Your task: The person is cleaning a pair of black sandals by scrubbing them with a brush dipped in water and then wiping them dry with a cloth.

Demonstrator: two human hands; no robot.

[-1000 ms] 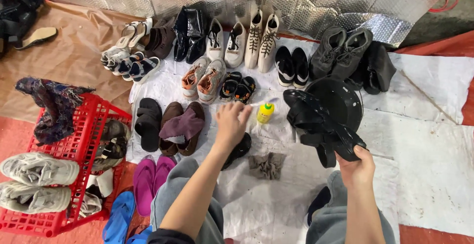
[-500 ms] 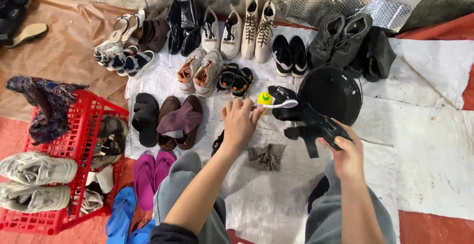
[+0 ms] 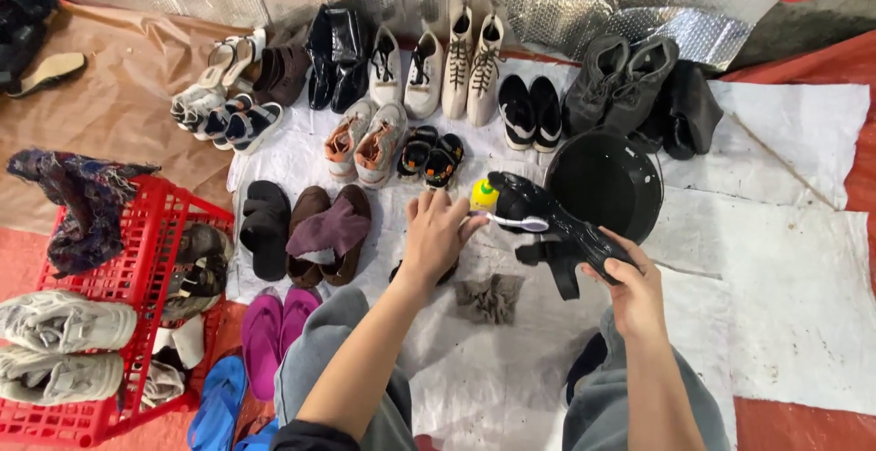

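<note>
Black sandal (image 3: pixel 558 232) is held above the white sheet (image 3: pixel 785 268), gripped at its heel end by the right hand (image 3: pixel 634 291) with the fingers closed around it; its straps hang down toward the sheet. Left hand (image 3: pixel 436 236) holds a toothbrush (image 3: pixel 516 222) with the fingers closed on the handle; the white bristle head lies against the side of the sandal. A small yellow bottle with a green cap (image 3: pixel 483 196) stands just behind the brush, between the left hand and the sandal toe. A black basin (image 3: pixel 604 184) sits just behind the sandal. A grey rag (image 3: pixel 489 298) lies on the sheet below both hands. Rows of shoes occupy the sheet beyond: brown slippers (image 3: pixel 328 235), black slides (image 3: pixel 265 227), pink-and-grey sneakers (image 3: pixel 367 143), and tall beige lace-up boots (image 3: pixel 472 63). A red basket (image 3: pixel 128 259) stands at the left and holds white sneakers (image 3: pixel 64 346). Purple sandals (image 3: pixel 274 332) lie beside the person's left knee.
</note>
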